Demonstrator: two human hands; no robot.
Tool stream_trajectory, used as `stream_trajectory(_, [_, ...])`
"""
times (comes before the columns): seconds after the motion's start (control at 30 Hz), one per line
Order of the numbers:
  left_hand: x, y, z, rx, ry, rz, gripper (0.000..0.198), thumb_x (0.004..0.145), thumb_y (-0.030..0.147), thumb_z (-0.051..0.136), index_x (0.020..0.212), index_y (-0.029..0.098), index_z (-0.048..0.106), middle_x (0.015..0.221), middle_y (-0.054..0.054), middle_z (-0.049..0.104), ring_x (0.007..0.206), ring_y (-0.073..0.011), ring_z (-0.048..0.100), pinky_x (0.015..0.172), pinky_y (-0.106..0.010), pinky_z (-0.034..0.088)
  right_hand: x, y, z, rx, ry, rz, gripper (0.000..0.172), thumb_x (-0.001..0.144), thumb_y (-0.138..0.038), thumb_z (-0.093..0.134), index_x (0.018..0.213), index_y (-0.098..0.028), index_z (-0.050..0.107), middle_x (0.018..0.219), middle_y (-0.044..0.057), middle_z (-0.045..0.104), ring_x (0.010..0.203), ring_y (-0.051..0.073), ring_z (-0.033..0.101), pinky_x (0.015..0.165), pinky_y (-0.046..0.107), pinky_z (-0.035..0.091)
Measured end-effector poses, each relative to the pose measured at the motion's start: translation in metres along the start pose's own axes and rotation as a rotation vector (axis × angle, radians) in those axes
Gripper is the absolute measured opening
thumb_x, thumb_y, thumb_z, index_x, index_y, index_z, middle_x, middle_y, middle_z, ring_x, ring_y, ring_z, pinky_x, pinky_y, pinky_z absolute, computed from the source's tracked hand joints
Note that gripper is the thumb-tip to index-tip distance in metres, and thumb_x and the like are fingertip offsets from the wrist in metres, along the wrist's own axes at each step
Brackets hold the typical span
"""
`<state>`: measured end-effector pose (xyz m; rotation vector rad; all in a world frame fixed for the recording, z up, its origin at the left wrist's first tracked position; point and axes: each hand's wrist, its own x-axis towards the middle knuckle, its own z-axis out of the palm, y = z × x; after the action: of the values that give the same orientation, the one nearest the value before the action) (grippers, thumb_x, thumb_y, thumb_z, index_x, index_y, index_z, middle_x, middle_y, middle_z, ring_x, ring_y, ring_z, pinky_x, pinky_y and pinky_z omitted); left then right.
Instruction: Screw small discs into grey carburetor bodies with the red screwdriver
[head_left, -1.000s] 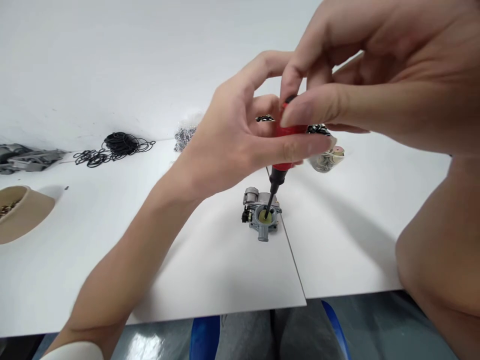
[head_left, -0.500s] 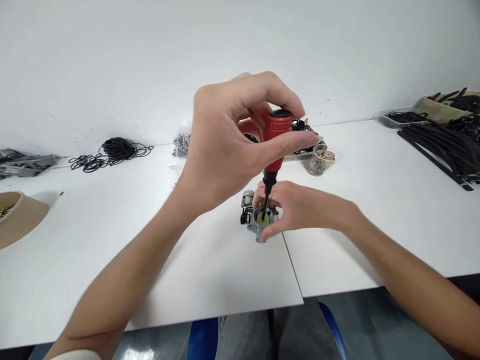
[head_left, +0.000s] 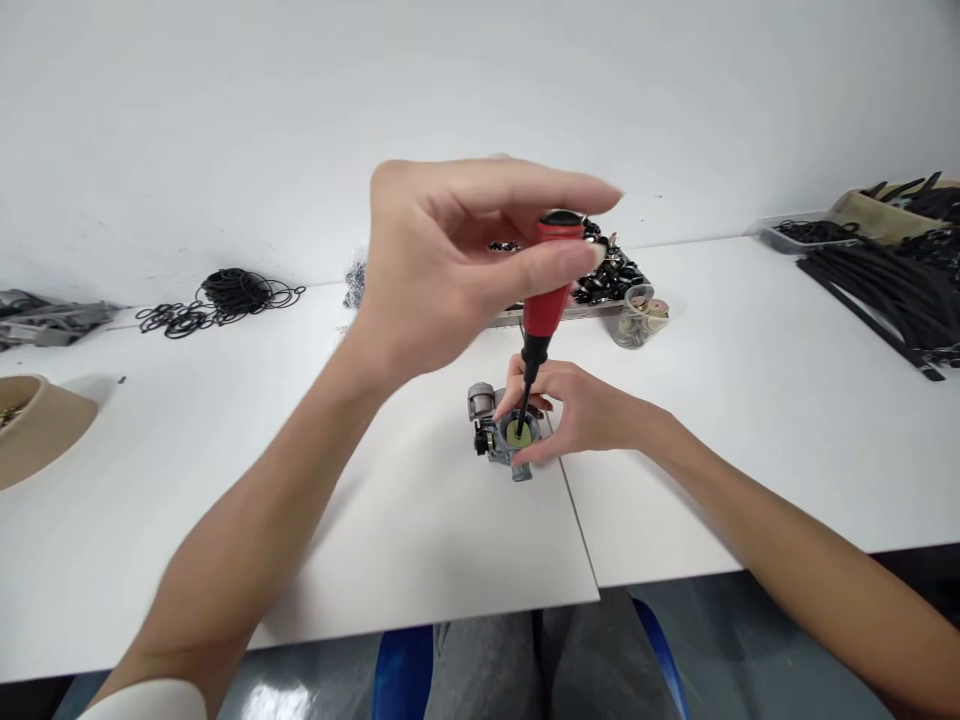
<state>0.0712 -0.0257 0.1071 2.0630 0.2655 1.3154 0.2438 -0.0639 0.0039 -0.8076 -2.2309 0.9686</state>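
Observation:
A small grey metal carburettor body [head_left: 492, 432] stands on the white table [head_left: 420, 530], with a yellow-green disc [head_left: 518, 433] in its round bore. My left hand [head_left: 442, 270] is closed round the red handle of a screwdriver [head_left: 548, 295], thumb and fingers pinching it near the black cap. The black shaft points down into the bore. My right hand [head_left: 581, 412] grips the carburettor body from the right, fingers wrapped round it.
Black rubber rings [head_left: 225, 298] lie at back left beside grey parts [head_left: 45, 322]. A tan bowl [head_left: 41, 425] sits at the left edge. A tray of black parts [head_left: 607, 282] and a clear jar [head_left: 639, 318] stand behind. Black strips [head_left: 885, 295] lie far right.
My right hand left the screwdriver's top and came down to grip the carburettor body. My left hand shifted its pinch higher on the red handle.

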Motion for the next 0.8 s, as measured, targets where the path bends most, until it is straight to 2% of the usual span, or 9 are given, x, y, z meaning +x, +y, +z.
stream_trajectory(0.1, [0.0,-0.005,-0.007,-0.095,-0.143,-0.069,0.039,0.076,0.041,0.077,0.11,0.023,0.072,0.091,-0.004,0.073,0.081,-0.0255,0.074,0.069,-0.042,0.064,0.001,-0.002,-0.001,0.021,-0.011,0.0,0.034,0.067,-0.032,0.083,0.094,-0.016,0.07,0.088,0.002,0.048,0.07,0.007,0.043,0.062,0.022,0.042])
stream_trajectory(0.17, [0.001,-0.005,-0.008,-0.103,-0.156,-0.1,0.04,0.076,0.044,0.076,0.109,0.023,0.072,0.091,-0.004,0.072,0.087,-0.0269,0.074,0.073,-0.044,0.064,0.002,-0.004,-0.001,0.021,-0.008,0.006,0.034,0.066,-0.03,0.083,0.094,-0.015,0.071,0.089,0.002,0.048,0.07,0.006,0.043,0.064,0.022,0.043])
stream_trajectory(0.23, [0.002,-0.002,-0.004,-0.063,-0.122,-0.082,0.034,0.073,0.042,0.078,0.099,0.021,0.074,0.091,-0.003,0.072,0.086,-0.0241,0.074,0.073,-0.039,0.064,0.002,-0.005,-0.001,0.016,-0.004,0.015,0.034,0.066,-0.03,0.083,0.094,-0.015,0.071,0.09,0.002,0.047,0.072,0.007,0.043,0.065,0.023,0.044])
stream_trajectory(0.33, [0.001,0.006,0.0,-0.034,-0.022,0.035,0.024,0.07,0.03,0.082,0.088,0.017,0.075,0.084,-0.003,0.069,0.073,-0.0182,0.072,0.062,-0.029,0.062,0.001,-0.004,-0.002,0.008,-0.004,0.019,0.036,0.066,-0.032,0.083,0.095,-0.016,0.071,0.09,0.002,0.047,0.073,0.007,0.044,0.066,0.024,0.044])
stream_trajectory(0.4, [-0.001,0.009,-0.001,-0.065,-0.011,0.016,0.026,0.072,0.031,0.081,0.092,0.016,0.075,0.083,-0.003,0.069,0.072,-0.0195,0.073,0.061,-0.031,0.062,0.001,-0.004,-0.002,0.003,-0.012,0.018,0.035,0.067,-0.032,0.083,0.096,-0.016,0.07,0.09,0.002,0.047,0.072,0.007,0.044,0.064,0.023,0.043])
stream_trajectory(0.53, [0.0,0.002,-0.007,-0.219,-0.11,-0.178,0.04,0.071,0.041,0.081,0.103,0.019,0.071,0.089,-0.004,0.071,0.088,-0.0294,0.074,0.077,-0.049,0.063,0.002,-0.005,-0.002,-0.01,-0.021,0.022,0.034,0.067,-0.031,0.083,0.094,-0.016,0.07,0.088,0.001,0.047,0.069,0.006,0.042,0.06,0.022,0.04])
stream_trajectory(0.63, [0.001,-0.002,-0.004,-0.247,-0.108,-0.177,0.027,0.076,0.037,0.077,0.095,0.019,0.073,0.092,-0.005,0.072,0.088,-0.0272,0.074,0.082,-0.046,0.064,0.002,-0.006,-0.002,-0.006,-0.012,0.028,0.034,0.066,-0.03,0.083,0.094,-0.016,0.071,0.09,0.002,0.047,0.072,0.007,0.043,0.063,0.022,0.042])
stream_trajectory(0.8, [0.001,-0.001,-0.001,-0.037,0.024,-0.1,0.022,0.07,0.032,0.083,0.088,0.021,0.075,0.087,-0.005,0.072,0.09,-0.0276,0.073,0.077,-0.04,0.064,0.001,-0.003,-0.001,-0.007,-0.019,0.032,0.035,0.067,-0.033,0.082,0.096,-0.017,0.071,0.09,0.002,0.047,0.073,0.008,0.044,0.064,0.023,0.043])
